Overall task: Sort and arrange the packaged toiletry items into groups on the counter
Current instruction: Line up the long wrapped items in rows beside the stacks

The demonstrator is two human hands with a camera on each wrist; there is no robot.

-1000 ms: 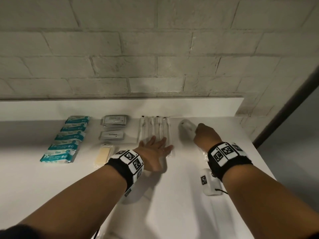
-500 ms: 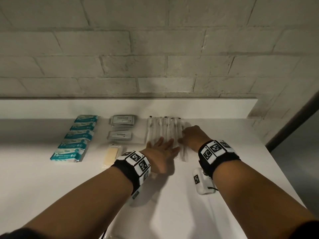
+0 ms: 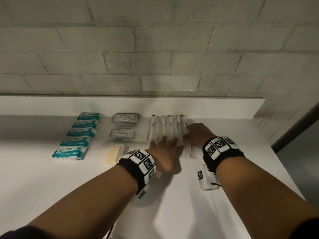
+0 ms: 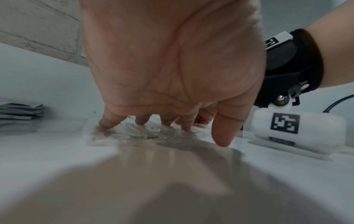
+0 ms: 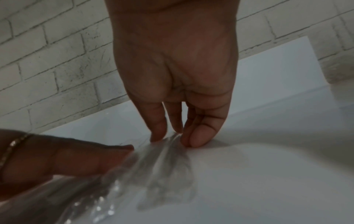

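Note:
A row of clear-wrapped toothbrushes [image 3: 165,128] lies at the back of the white counter [image 3: 189,213]. My left hand [image 3: 164,149] lies flat on the near ends of them, fingers spread and straight; in the left wrist view its fingertips [image 4: 107,125] press the crinkled wrappers [image 4: 149,133]. My right hand [image 3: 196,135] is at the row's right end. Its fingers [image 5: 159,133] point down and touch the last wrapped toothbrush [image 5: 153,166], which lies against the row. Whether its thumb touches the pack is hidden.
Left of the row are a stack of grey sachets [image 3: 125,118], a toothpaste sachet [image 3: 122,133] and a yellow bar in clear wrap [image 3: 114,154]. Several teal wipe packs [image 3: 77,135] form a column further left. The brick wall [image 3: 155,57] backs the counter, whose right edge [image 3: 283,169] drops off.
My right hand has carried a wrapped toothbrush leftward from the counter's right side to the right end of the row. My left hand has stayed flat on the row.

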